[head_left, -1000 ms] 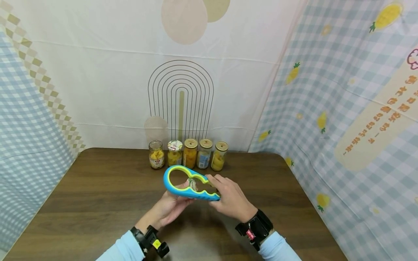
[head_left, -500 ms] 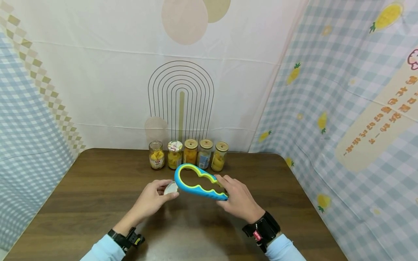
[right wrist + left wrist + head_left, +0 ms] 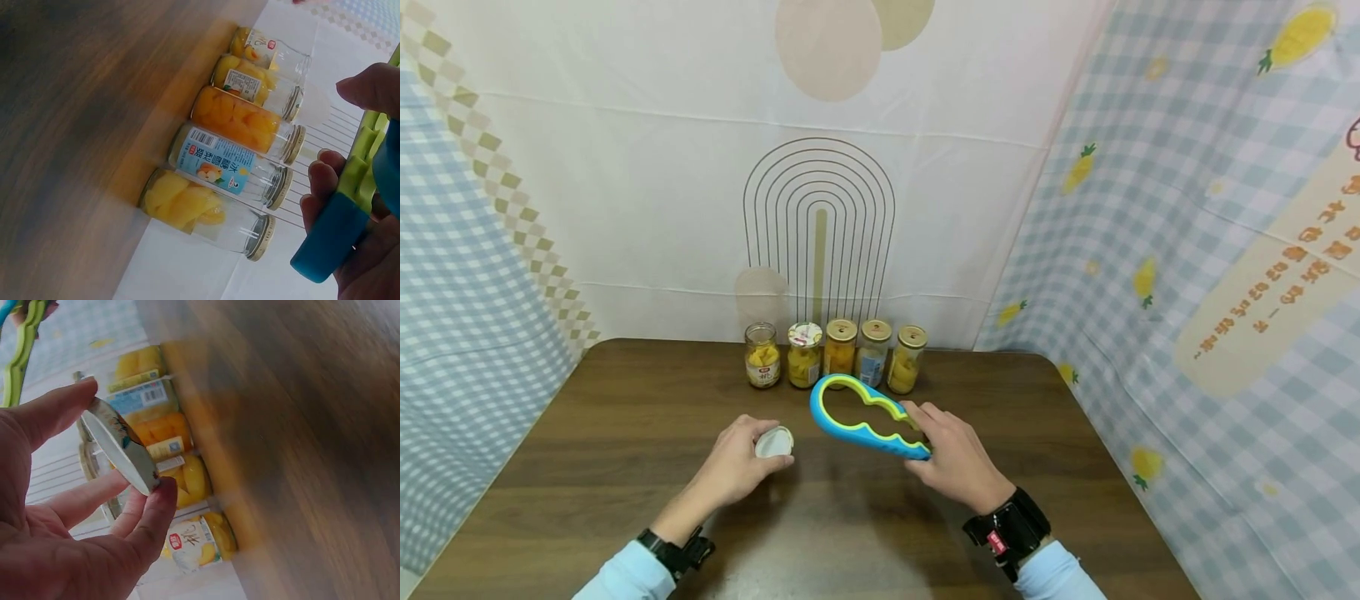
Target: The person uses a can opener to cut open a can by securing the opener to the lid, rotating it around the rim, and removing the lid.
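Observation:
My left hand (image 3: 735, 462) pinches a round jar lid (image 3: 774, 442) by its edge, its white inside facing up toward the head view. In the left wrist view the lid (image 3: 122, 447) shows a patterned rim between thumb and fingers. My right hand (image 3: 953, 454) grips the handle end of a blue and lime-green jar opener (image 3: 871, 437), held over the table with its loop pointing left. Nothing is inside the loop. Behind it, at the left end of a row, an uncapped glass jar (image 3: 763, 364) holds yellow fruit.
Beside the uncapped jar stand several lidded jars: one with a patterned white lid (image 3: 804, 354), then gold-lidded ones such as the orange fruit jar (image 3: 839, 348) and the rightmost jar (image 3: 906, 360). They line the brown table's (image 3: 625, 433) back edge, against a white cloth (image 3: 662, 208).
The lid has come out of the jar opener's loop and moved left in my left hand, turning its white inside up. My right hand and the opener have shifted slightly right.

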A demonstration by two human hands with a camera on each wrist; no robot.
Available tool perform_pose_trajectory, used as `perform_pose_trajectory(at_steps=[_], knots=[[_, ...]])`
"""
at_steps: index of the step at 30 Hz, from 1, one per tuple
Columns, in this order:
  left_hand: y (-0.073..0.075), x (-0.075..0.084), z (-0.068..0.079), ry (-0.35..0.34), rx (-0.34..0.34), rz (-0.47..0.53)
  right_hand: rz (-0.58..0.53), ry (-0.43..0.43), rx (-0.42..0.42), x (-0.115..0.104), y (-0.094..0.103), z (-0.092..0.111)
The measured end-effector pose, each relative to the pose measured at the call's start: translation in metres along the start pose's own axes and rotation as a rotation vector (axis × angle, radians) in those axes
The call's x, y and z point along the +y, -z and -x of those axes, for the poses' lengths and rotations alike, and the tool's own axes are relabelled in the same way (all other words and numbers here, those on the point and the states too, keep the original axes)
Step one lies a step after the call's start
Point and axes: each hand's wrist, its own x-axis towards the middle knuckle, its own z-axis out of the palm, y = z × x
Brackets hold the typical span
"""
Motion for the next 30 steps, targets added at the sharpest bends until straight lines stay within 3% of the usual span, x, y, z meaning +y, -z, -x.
perform_pose_trajectory(at_steps=[6, 14, 25, 30], knots=[[-0.002, -0.012, -0.01, 0.007, 0.013, -0.115, 0.003, -0.01, -0.004, 0.001, 0.001, 0.001], [-0.002, -0.03, -0.035, 0.02, -0.008, -0.27, 0.009, -0.003, 0.016, 0.003, 0.001, 0.002], [0.0, -0.042, -0.065, 0.04, 0.0, -0.338, 0.002, 0.007, 0.027, 0.005, 0.002, 0.001], [0.003, -0.047, -0.077, 0.067, -0.039, -0.322, 0.009, 0.009, 0.033, 0.005, 0.002, 0.002]])
